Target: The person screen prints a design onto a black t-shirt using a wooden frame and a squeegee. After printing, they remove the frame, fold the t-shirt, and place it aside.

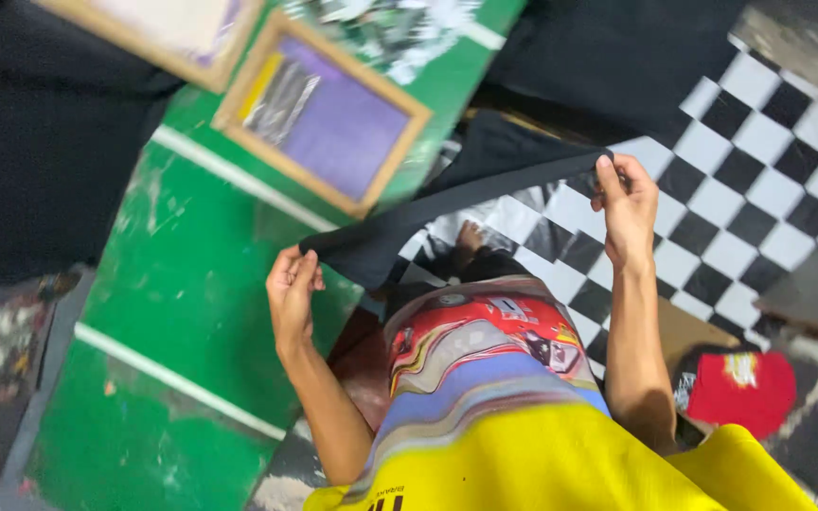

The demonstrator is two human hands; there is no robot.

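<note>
A black cloth (447,203) is stretched between both hands above the floor. My left hand (293,289) pinches its lower-left corner beside the green table (191,274). My right hand (627,208) grips the upper-right edge of the cloth over the black-and-white checkered floor (740,161). The cloth runs slanted from lower left to upper right. More black fabric (617,57) lies behind it on the floor. My yellow, red and grey shirt (504,407) fills the bottom of the view.
A wooden frame with a purple screen (328,114) lies on the green table, and a second frame (158,28) sits at the top left. A red cap (740,388) rests at the lower right. Dark cloth (30,142) covers the left side.
</note>
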